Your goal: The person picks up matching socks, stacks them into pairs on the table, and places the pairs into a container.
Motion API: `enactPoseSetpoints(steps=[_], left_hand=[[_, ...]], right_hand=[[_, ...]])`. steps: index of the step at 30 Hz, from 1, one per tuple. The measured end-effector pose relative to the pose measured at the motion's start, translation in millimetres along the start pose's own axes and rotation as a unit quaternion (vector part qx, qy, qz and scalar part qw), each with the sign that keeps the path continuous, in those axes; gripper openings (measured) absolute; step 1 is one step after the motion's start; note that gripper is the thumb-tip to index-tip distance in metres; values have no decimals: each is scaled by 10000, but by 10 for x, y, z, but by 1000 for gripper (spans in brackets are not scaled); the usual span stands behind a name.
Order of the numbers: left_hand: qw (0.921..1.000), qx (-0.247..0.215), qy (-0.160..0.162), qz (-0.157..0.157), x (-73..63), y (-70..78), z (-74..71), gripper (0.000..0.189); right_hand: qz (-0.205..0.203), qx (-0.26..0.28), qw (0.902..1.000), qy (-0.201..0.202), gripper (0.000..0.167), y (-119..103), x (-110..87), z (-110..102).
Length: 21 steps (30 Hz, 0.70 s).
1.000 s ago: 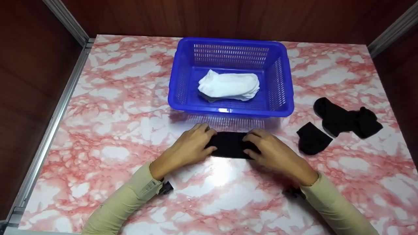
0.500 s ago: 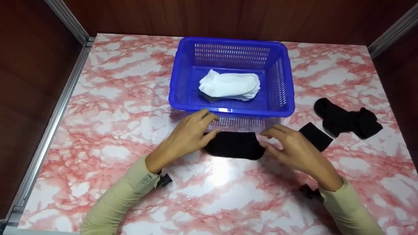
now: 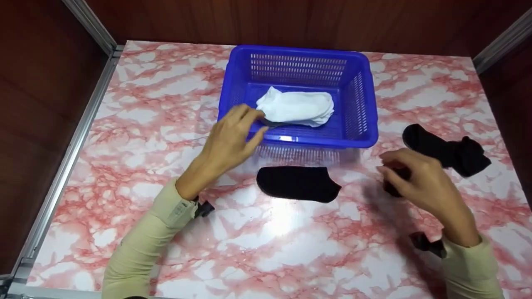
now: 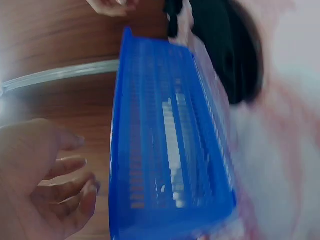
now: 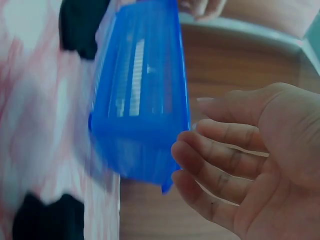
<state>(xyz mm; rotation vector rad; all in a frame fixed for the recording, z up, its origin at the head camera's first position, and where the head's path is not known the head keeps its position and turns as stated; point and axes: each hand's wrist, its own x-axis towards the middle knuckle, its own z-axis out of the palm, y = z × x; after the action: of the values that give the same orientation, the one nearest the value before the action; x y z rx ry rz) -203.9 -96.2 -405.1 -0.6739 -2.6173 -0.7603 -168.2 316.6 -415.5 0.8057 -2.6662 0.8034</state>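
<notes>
A black ankle sock (image 3: 297,182) lies flat on the table in front of the blue basket (image 3: 307,50). My left hand (image 3: 226,139) hovers over the basket's front left corner, fingers loosely bent. White socks (image 3: 297,106), stacked with a darker one under them, lie inside the basket. At the right, my right hand (image 3: 430,185) is above a folded black sock (image 3: 390,189) and partly hides it. The right wrist view shows that hand's fingers (image 5: 215,150) loosely bent and holding nothing. In the left wrist view, the left fingers (image 4: 65,192) are likewise without an object.
More black socks (image 3: 447,151) lie bunched at the right side of the marbled table (image 3: 145,232). Brown panels (image 3: 282,20) stand behind the table and at both sides, with metal rails (image 3: 68,158) along the corners.
Both hands have let go of the flat black sock. The left moved up and away to the basket's corner; the right moved right, over the folded black sock.
</notes>
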Motion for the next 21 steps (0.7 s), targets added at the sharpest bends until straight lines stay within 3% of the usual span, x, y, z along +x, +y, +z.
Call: enactPoseSetpoints(steps=[5,11,21], left_hand=[[9988,422,159,-186,111,-112,-68,33],[9971,551,236,-471,240,-278,-79,40],[9911,509,99,-1226,444,-602,-18,50]], right_hand=[[479,-241,9985,83,23,235,-72,-63],[1209,-475,9910,-309,32,517,-145,-63],[1517,-604,9823,-919,42,834,-196,18]])
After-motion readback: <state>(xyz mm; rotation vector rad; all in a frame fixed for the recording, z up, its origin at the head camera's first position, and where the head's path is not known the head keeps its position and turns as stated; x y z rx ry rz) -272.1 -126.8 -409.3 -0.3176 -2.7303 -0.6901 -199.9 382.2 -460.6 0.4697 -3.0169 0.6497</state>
